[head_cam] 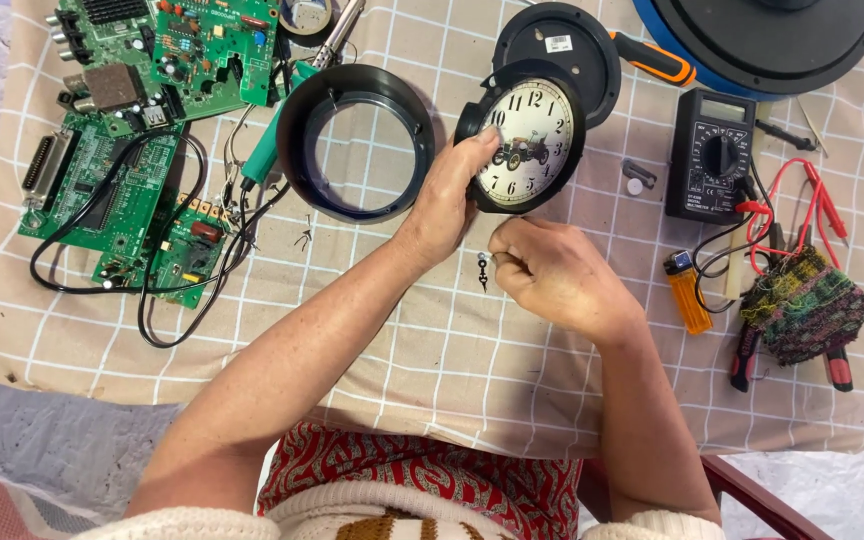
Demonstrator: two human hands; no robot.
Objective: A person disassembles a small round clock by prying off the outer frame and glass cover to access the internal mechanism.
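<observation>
We note the left hand (449,195) curled around the rim of the clock face (529,138), the right hand (552,272) loosely clenched just below it, its contents hidden.

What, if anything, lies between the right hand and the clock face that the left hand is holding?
Nothing visible does. The right hand sits just below the clock face, with only bare checked cloth between them. The left hand grips the face's left edge. Small dark clock hands lie on the cloth left of the right hand, off that path.

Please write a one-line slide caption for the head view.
Left hand holds a clock face on a checked cloth; right hand beside small loose clock hands.
</observation>
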